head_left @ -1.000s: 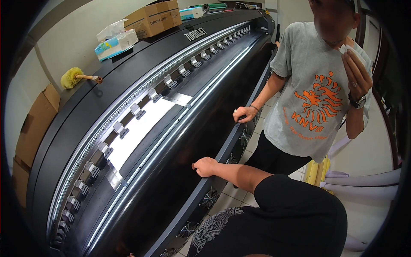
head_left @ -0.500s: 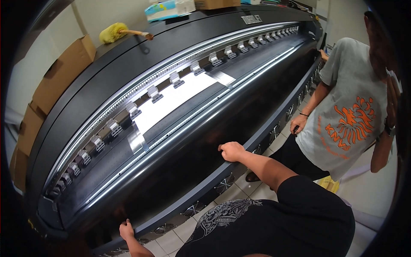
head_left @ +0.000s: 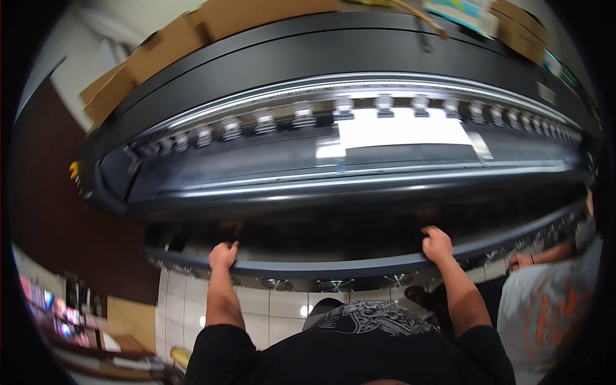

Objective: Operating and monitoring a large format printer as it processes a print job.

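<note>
A wide-format printer (head_left: pixel 308 54) stretches across the view with a white sheet (head_left: pixel 404 128) on its platen. Along its front runs a long grey fan bar (head_left: pixel 333 267), with several round fans beneath. My left hand (head_left: pixel 223 255) is closed over the bar's upper edge on the left. To the right, my right hand (head_left: pixel 437 244) grips the same edge, thumb side toward the black front panel (head_left: pixel 333 237). The undersides of both hands' fingers are hidden. A row of pinch rollers (head_left: pixel 305 113) sits above the sheet; a metal strip (head_left: pixel 479 146) lies at its right side.
Another person in a grey shirt (head_left: pixel 558 308) stands close on the right, by the bar's right end. Cardboard boxes (head_left: pixel 167 48) and a blue-white package (head_left: pixel 462 14) rest along the printer's back. Tiled floor (head_left: pixel 253 314) lies below the bar; screens glow at lower left.
My view has swung left, so the printer now lies nearly level across it and the other person appears lower at the right. Both hands stay on the fan bar.
</note>
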Demonstrator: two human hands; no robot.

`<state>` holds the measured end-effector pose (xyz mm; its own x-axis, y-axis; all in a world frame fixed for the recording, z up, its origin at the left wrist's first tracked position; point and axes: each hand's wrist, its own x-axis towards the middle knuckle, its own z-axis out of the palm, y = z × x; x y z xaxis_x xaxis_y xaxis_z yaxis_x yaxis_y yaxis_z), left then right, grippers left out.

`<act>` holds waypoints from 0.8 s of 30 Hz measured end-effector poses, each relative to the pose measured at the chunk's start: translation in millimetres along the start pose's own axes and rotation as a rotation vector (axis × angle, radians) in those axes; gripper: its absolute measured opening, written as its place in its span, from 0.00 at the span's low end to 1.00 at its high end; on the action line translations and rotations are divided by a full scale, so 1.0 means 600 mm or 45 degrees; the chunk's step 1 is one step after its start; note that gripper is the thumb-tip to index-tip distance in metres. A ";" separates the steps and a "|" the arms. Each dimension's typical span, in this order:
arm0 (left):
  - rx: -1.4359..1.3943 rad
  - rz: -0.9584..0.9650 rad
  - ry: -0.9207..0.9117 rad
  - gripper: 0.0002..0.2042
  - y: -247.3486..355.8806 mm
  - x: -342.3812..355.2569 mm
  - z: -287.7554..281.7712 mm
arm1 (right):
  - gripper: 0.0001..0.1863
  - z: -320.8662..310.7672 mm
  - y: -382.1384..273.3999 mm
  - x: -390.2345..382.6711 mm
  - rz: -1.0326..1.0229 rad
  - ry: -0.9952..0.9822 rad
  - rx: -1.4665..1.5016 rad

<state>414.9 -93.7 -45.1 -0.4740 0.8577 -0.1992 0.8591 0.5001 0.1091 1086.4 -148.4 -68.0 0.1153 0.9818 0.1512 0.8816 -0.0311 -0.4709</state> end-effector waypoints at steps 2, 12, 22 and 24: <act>-0.017 0.006 0.001 0.25 0.011 -0.006 -0.003 | 0.18 0.005 0.008 -0.002 0.001 0.023 0.014; -0.084 -0.067 -0.034 0.23 0.010 -0.012 -0.011 | 0.16 0.031 0.040 0.005 -0.034 0.101 0.063; -0.129 -0.065 -0.039 0.23 0.004 -0.008 -0.009 | 0.15 0.033 0.042 0.010 -0.027 0.073 0.084; -0.122 -0.052 -0.037 0.23 0.005 -0.010 -0.009 | 0.15 0.030 0.044 0.009 -0.048 0.051 0.062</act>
<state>419.2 -96.9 -38.5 -0.5016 0.8331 -0.2332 0.8159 0.5451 0.1926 1101.8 -140.5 -95.3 0.1015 0.9737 0.2039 0.8627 0.0160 -0.5055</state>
